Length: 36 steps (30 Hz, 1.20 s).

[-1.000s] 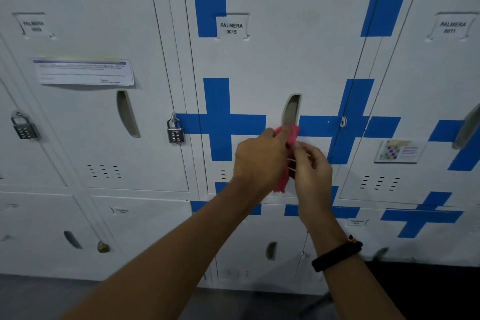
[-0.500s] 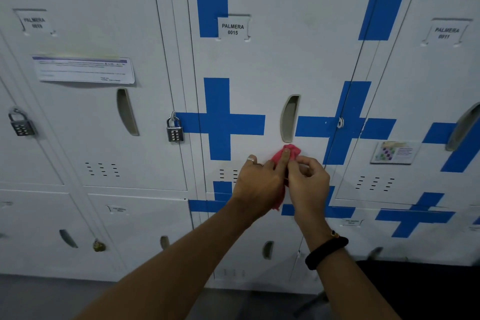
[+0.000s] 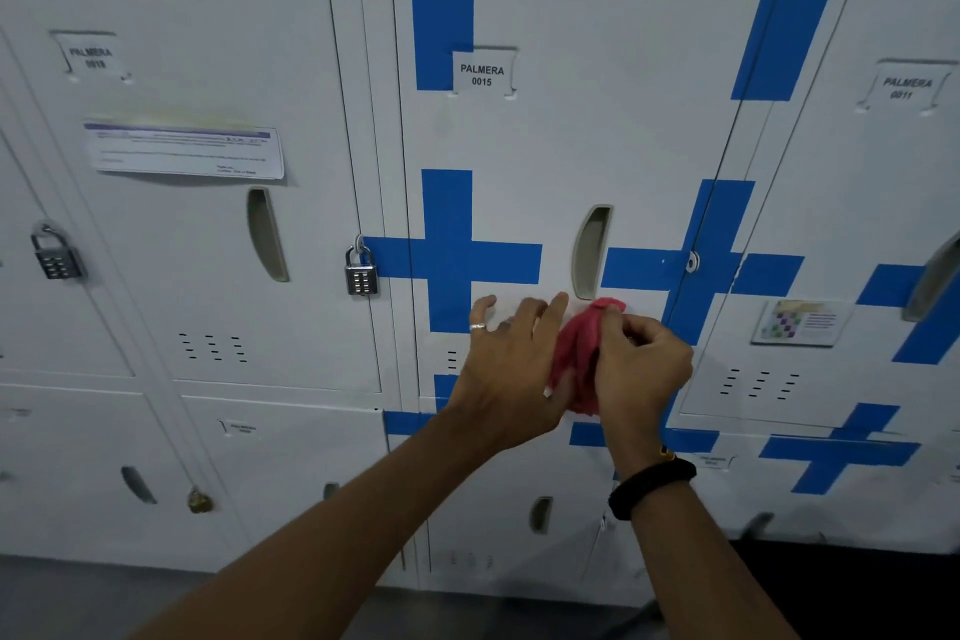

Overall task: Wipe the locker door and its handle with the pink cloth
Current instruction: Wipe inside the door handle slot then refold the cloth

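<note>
Both of your hands are working at the centre of the frame, just below the recessed handle of the locker door labelled PALMERA 0015. Your right hand is pinching the bunched pink cloth between thumb and fingertips, holding its top edge just under the handle's lower end. Your left hand is lying open with fingers spread, its inner edge touching the cloth, probably gathering it into a pad before you wipe. Neither the handle nor the upper door is being touched yet. Nothing is blocking the handle. At centre left of the frame, a combination padlock is hanging beside the door's left edge, well apart from your hands. A small hasp ring is sitting at the door's right edge, and it could snag the cloth on a wide sweep.
</note>
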Each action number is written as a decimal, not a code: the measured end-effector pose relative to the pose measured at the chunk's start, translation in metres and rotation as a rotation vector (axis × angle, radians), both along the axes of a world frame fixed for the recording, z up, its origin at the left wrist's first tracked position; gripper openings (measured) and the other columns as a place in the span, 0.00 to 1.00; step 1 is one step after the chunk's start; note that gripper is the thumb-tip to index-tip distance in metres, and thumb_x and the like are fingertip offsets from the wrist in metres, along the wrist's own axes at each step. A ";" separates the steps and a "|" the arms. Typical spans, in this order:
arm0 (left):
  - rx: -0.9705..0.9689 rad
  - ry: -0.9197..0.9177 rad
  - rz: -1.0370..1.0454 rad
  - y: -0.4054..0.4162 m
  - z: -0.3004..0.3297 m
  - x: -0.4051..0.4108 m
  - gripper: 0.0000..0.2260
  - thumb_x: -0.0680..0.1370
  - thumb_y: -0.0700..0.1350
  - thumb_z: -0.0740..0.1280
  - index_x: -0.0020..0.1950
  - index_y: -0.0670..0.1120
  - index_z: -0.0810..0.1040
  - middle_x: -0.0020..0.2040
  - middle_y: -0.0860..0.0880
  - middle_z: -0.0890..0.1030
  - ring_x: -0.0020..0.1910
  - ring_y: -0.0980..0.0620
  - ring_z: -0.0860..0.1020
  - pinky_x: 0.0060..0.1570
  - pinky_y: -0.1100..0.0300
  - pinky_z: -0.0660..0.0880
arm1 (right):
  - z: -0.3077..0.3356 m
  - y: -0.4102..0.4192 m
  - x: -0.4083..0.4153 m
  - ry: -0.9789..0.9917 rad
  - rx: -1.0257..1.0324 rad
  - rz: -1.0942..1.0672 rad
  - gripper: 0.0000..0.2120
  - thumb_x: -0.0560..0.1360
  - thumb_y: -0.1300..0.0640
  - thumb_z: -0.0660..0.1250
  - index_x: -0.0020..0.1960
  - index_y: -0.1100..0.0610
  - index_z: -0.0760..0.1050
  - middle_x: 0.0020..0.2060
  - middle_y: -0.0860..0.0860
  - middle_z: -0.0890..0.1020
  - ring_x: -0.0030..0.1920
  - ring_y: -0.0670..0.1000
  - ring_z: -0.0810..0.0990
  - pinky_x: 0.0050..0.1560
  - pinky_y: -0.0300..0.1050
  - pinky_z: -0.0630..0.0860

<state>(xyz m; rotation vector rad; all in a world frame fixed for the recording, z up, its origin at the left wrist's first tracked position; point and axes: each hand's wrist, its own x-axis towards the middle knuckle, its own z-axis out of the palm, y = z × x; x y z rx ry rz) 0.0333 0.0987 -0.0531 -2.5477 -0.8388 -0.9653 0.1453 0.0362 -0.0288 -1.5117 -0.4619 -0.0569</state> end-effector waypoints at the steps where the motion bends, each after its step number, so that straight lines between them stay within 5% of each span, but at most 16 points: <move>1: -0.063 0.008 -0.001 0.002 0.008 -0.002 0.34 0.81 0.65 0.64 0.82 0.47 0.65 0.76 0.44 0.75 0.74 0.43 0.76 0.80 0.35 0.55 | 0.002 0.000 0.001 -0.025 0.014 -0.014 0.11 0.78 0.50 0.72 0.50 0.58 0.85 0.39 0.51 0.85 0.41 0.49 0.84 0.44 0.44 0.84; 8: 0.033 -0.122 0.043 0.031 0.051 -0.014 0.43 0.79 0.66 0.65 0.87 0.48 0.53 0.87 0.39 0.45 0.86 0.38 0.43 0.83 0.34 0.45 | 0.081 0.005 0.006 -0.371 0.096 -0.042 0.09 0.80 0.52 0.69 0.47 0.56 0.82 0.42 0.49 0.80 0.41 0.46 0.77 0.42 0.25 0.72; 12: 0.025 -0.064 0.026 0.040 0.050 -0.018 0.47 0.80 0.64 0.69 0.88 0.51 0.44 0.87 0.42 0.38 0.87 0.39 0.37 0.85 0.35 0.46 | 0.129 0.011 0.013 -0.535 0.089 -0.089 0.10 0.80 0.50 0.69 0.47 0.55 0.81 0.44 0.48 0.79 0.43 0.45 0.76 0.43 0.29 0.71; 17: 0.014 -0.025 0.009 0.042 0.047 -0.025 0.46 0.81 0.64 0.67 0.88 0.52 0.42 0.87 0.44 0.34 0.86 0.41 0.34 0.85 0.39 0.42 | 0.090 0.002 0.012 -0.641 -0.023 -0.042 0.11 0.81 0.50 0.69 0.51 0.58 0.81 0.47 0.50 0.76 0.45 0.47 0.76 0.47 0.29 0.73; 19: 0.009 -0.059 -0.018 0.045 0.049 -0.029 0.45 0.82 0.63 0.66 0.88 0.48 0.43 0.88 0.46 0.37 0.87 0.44 0.36 0.85 0.42 0.44 | 0.081 -0.001 0.017 -0.639 -0.036 -0.032 0.11 0.81 0.51 0.69 0.50 0.59 0.81 0.47 0.50 0.76 0.45 0.48 0.77 0.47 0.37 0.77; 22: -0.007 -0.083 -0.054 0.050 0.050 -0.038 0.43 0.82 0.60 0.67 0.88 0.44 0.48 0.89 0.47 0.43 0.88 0.45 0.41 0.85 0.46 0.48 | 0.105 0.001 0.021 -0.619 -0.019 -0.072 0.10 0.80 0.51 0.69 0.46 0.58 0.80 0.45 0.49 0.76 0.44 0.47 0.75 0.46 0.30 0.72; 25: -0.033 -0.178 -0.067 0.046 0.054 -0.043 0.36 0.80 0.58 0.71 0.83 0.45 0.64 0.86 0.44 0.58 0.84 0.40 0.59 0.80 0.45 0.62 | 0.132 0.004 0.020 -0.606 0.006 -0.071 0.09 0.81 0.50 0.68 0.48 0.56 0.80 0.47 0.50 0.79 0.46 0.47 0.77 0.47 0.31 0.73; 28: -0.251 -0.471 -0.189 0.029 0.069 -0.044 0.24 0.81 0.55 0.69 0.75 0.48 0.73 0.73 0.48 0.73 0.70 0.50 0.72 0.66 0.54 0.77 | 0.138 -0.004 0.007 -0.637 -0.056 0.035 0.08 0.81 0.50 0.67 0.50 0.54 0.80 0.46 0.49 0.81 0.44 0.45 0.78 0.43 0.26 0.70; 32: -0.762 -0.641 -0.393 0.014 0.102 -0.043 0.25 0.85 0.52 0.68 0.81 0.50 0.66 0.65 0.52 0.80 0.61 0.57 0.79 0.54 0.72 0.77 | 0.124 -0.015 -0.015 -0.652 -0.155 0.300 0.06 0.81 0.51 0.68 0.49 0.52 0.80 0.39 0.44 0.81 0.41 0.41 0.80 0.40 0.26 0.74; 34: -0.979 -0.621 -0.493 0.013 0.112 -0.045 0.22 0.85 0.47 0.70 0.78 0.49 0.70 0.60 0.49 0.84 0.58 0.53 0.83 0.55 0.68 0.81 | 0.117 -0.018 -0.021 -0.623 -0.158 0.461 0.08 0.81 0.50 0.69 0.47 0.53 0.81 0.38 0.44 0.82 0.39 0.44 0.81 0.41 0.34 0.79; 36: -0.967 -0.613 -0.517 0.016 0.114 -0.047 0.15 0.84 0.44 0.71 0.70 0.47 0.78 0.58 0.49 0.86 0.56 0.53 0.85 0.56 0.60 0.84 | 0.116 -0.023 -0.021 -0.615 -0.178 0.629 0.08 0.79 0.47 0.70 0.49 0.51 0.81 0.38 0.46 0.83 0.39 0.46 0.82 0.41 0.41 0.81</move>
